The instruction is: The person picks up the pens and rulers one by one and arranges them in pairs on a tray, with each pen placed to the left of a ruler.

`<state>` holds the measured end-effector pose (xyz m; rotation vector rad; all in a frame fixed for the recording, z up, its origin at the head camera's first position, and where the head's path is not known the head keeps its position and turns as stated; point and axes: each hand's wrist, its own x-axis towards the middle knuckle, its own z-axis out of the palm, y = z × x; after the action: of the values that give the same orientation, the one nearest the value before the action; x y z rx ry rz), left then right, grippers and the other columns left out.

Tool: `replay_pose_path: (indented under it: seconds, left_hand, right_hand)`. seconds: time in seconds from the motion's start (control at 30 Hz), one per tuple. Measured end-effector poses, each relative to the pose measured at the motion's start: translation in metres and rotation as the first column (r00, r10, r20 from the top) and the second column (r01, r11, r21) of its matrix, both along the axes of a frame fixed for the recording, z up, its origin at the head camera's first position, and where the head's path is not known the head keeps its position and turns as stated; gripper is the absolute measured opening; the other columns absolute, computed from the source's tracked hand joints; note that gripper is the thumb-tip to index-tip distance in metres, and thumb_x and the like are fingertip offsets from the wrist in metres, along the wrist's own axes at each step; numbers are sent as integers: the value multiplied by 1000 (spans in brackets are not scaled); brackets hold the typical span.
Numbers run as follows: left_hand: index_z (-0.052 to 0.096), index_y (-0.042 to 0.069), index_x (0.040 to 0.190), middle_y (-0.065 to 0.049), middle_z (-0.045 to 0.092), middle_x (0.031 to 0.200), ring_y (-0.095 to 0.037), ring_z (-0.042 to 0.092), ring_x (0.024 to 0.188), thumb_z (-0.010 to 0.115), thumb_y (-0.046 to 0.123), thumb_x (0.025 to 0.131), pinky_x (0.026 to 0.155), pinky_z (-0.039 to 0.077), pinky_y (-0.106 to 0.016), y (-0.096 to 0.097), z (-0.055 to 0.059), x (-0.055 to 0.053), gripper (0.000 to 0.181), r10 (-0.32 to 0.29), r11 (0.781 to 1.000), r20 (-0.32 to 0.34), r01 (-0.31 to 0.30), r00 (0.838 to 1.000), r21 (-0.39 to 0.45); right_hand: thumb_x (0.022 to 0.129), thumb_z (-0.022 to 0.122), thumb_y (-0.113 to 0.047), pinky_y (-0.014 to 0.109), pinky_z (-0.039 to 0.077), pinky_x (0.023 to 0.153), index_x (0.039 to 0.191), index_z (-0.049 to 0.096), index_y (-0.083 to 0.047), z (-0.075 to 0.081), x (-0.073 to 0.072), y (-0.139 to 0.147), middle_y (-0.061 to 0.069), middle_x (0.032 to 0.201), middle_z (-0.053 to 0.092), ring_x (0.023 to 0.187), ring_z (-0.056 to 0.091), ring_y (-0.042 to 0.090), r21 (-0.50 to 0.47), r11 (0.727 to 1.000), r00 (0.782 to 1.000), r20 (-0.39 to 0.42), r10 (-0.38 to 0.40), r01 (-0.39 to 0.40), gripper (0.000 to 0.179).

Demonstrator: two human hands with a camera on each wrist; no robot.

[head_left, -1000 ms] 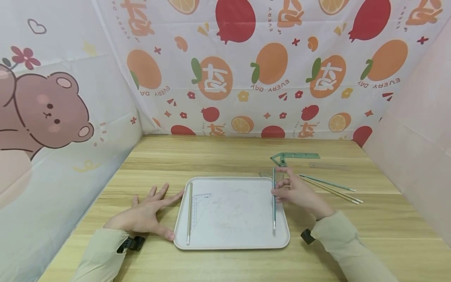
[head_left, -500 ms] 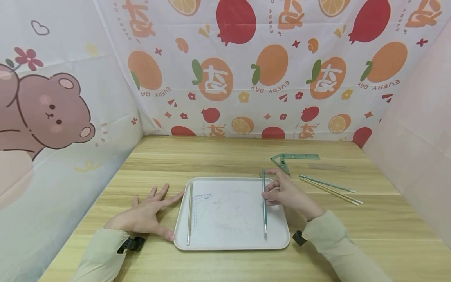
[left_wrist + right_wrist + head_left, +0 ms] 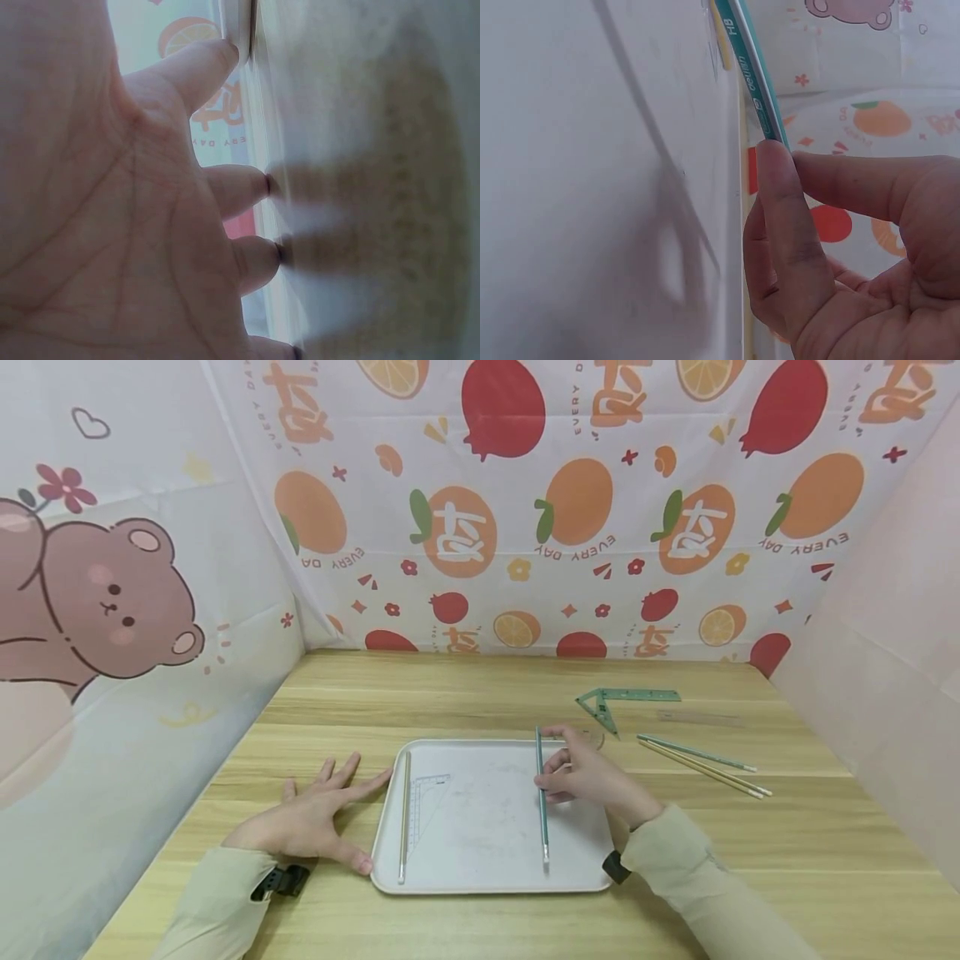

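My left hand (image 3: 318,818) lies with fingers spread on the table, its thumb and index fingertip at the left edge of a white tray (image 3: 487,827). In the left wrist view the thumb, or a finger, meets the tray's rim (image 3: 241,30). A green HB pencil (image 3: 754,71) is pinched between thumb and fingertips of my right hand (image 3: 592,781), held lengthwise over the tray's right half, casting a shadow on it. Inside the tray, a gold pencil (image 3: 405,818) lies along the left side, beside a clear set square (image 3: 415,810).
Right of the tray, a green pencil (image 3: 697,752) and two gold pencils (image 3: 705,769) lie together. Behind them are a green folding ruler (image 3: 641,695) and a clear ruler (image 3: 697,718). A clear round-edged piece (image 3: 597,739) is partly hidden behind my right hand.
My right hand has carried the green pencil leftward from the tray's right edge, and slightly toward me. The left hand has stayed in place at the tray's left edge.
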<state>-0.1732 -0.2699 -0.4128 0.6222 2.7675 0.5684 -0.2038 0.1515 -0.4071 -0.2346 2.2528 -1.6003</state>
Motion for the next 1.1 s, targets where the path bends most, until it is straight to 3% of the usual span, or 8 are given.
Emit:
replay_pose_path:
  seconds: [0.57, 1.1]
  left_hand:
    - [34, 37, 169, -35, 8, 176, -74, 3, 154, 93, 73, 60, 98, -3, -102, -1, -2, -1, 129, 1, 1000, -1, -1, 1000, 7]
    - [33, 38, 169, -35, 8, 176, -73, 0, 155, 95, 69, 61, 99, -5, -102, -2, -1, 0, 128, 3, 1000, 26, -4, 1000, 23]
  right_hand:
    - [96, 76, -1, 31, 67, 76, 161, 29, -7, -1, -1, -25, 7, 96, 63, 77, 69, 13, 14, 998, 998, -1, 56, -56, 80]
    - [96, 77, 0, 29, 64, 71, 162, 31, -9, 2, -5, -57, 7, 90, 64, 72, 68, 16, 107, 989, 995, -12, 103, -102, 81]
